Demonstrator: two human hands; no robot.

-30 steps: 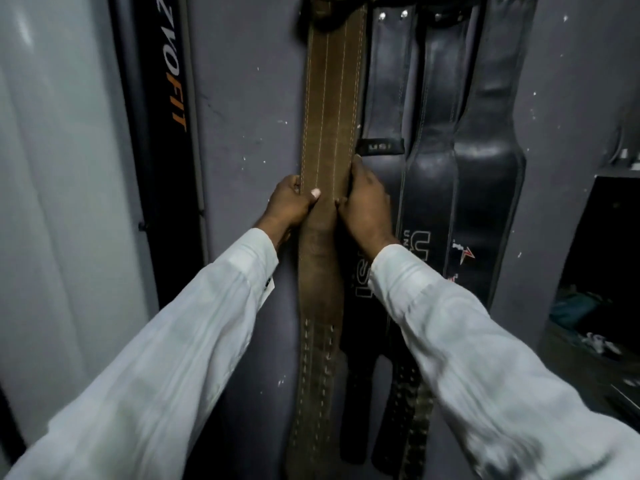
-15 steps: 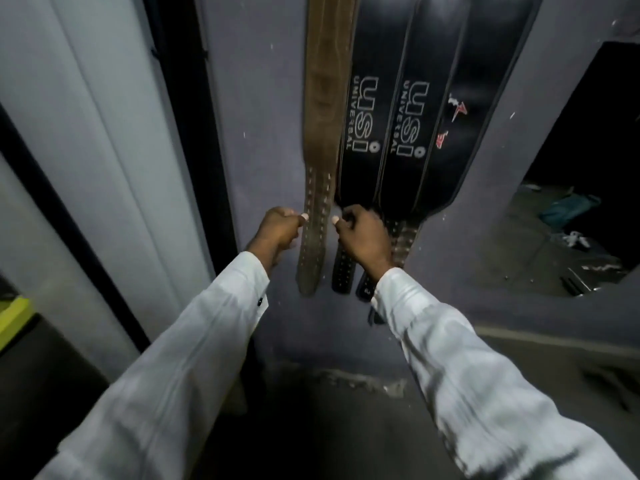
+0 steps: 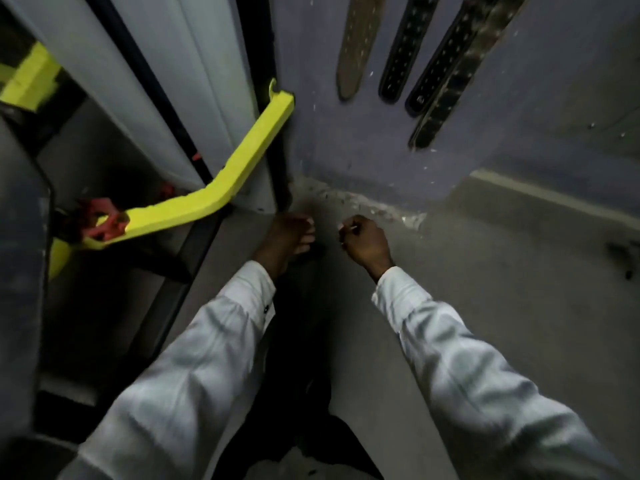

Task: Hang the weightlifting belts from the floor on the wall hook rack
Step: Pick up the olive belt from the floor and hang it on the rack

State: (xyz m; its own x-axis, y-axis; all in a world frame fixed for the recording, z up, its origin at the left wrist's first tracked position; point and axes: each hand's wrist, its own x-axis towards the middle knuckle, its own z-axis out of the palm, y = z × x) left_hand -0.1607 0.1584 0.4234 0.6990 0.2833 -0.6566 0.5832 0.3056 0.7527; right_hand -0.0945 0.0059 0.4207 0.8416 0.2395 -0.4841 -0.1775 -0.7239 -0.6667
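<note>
Only the perforated lower ends of the belts show at the top of the head view, flat against the grey wall: a brown belt (image 3: 356,46), two black belts (image 3: 405,53) (image 3: 441,64) and a worn dark belt (image 3: 457,84). The hook rack is out of frame. Both hands are low, below the belts, near where the wall meets the floor. My left hand (image 3: 289,237) hangs with fingers loosely bent and holds nothing. My right hand (image 3: 365,242) is curled into a fist with nothing visible in it. A dark shape (image 3: 308,341) lies under my arms; I cannot tell what it is.
A yellow bent bar (image 3: 242,161) of a gym machine with a red clip (image 3: 104,221) stands at the left beside a white panel (image 3: 180,64). Grey concrete floor (image 3: 502,289) spreads to the right, with a small dark object (image 3: 625,258) at its edge.
Both hands have slid down off the brown belt and let it go. The view has tipped from the wall down to the floor, so only the belt tips remain visible.
</note>
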